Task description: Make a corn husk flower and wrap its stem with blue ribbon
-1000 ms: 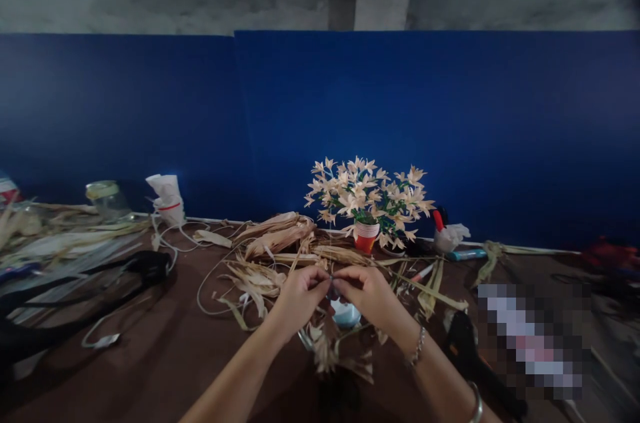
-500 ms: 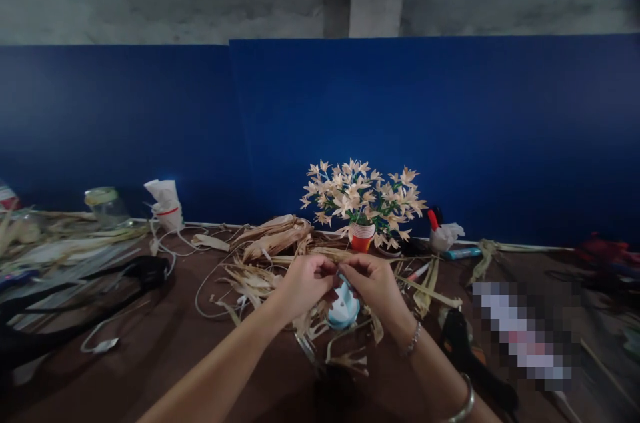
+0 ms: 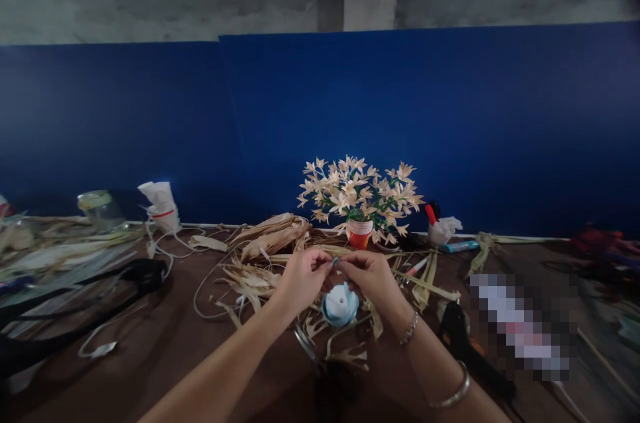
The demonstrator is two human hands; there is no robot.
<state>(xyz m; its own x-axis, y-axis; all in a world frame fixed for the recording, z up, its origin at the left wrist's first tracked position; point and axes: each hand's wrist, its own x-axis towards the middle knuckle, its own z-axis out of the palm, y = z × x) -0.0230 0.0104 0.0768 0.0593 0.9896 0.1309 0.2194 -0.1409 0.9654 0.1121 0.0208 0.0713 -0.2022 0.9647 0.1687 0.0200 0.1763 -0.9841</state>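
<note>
Near the middle, my left hand [image 3: 306, 277] and my right hand [image 3: 369, 278] meet with pinched fingertips. Between them is a small bluish piece [image 3: 335, 263], too small to make out well. Just below the fingers a round spool [image 3: 341, 304], white on top with light blue around it, rests on the brown table [image 3: 200, 369]. Dry husk strips [image 3: 253, 279] lie beside and under my hands. Behind them stands a red and white cup [image 3: 360, 233] holding a bunch of cream flowers [image 3: 345, 196] with green stems.
Scissors [image 3: 306, 343] lie before the spool. At right are a black tool [image 3: 470, 349], a blue tube [image 3: 460, 247] and a blurred-out object [image 3: 520, 326]. At left are a glass jar [image 3: 103, 211], a white paper-filled cup [image 3: 163, 208], cables and a black strap [image 3: 145, 275].
The view has shifted slightly. My fingertips have come closer together, and the bluish piece now shows between them. The spool's top is less covered by light blue material.
</note>
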